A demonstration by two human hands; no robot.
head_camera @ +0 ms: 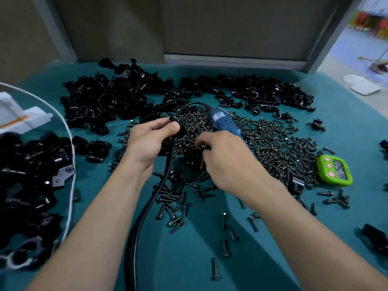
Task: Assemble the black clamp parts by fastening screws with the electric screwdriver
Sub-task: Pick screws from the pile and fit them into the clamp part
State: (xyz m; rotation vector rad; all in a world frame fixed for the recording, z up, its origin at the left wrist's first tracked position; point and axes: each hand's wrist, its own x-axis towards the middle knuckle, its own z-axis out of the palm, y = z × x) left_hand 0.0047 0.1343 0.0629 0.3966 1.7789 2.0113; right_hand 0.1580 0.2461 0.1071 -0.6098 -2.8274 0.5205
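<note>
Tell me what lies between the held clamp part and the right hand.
In the head view, piled screws fill that gap, with the black cable running down beside the clamp part.

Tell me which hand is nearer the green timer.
Right. The right hand is over the screw pile, left of the green timer; the left hand, gripping a clamp part, is farther left.

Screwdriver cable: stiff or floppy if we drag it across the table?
Probably semi-stiff: the cable holds a smooth arch into the screwdriver rather than lying slack. Dragged, it would likely sweep loose screws along, since it runs right through them. Its thickness suggests some weight for a cord.
</note>
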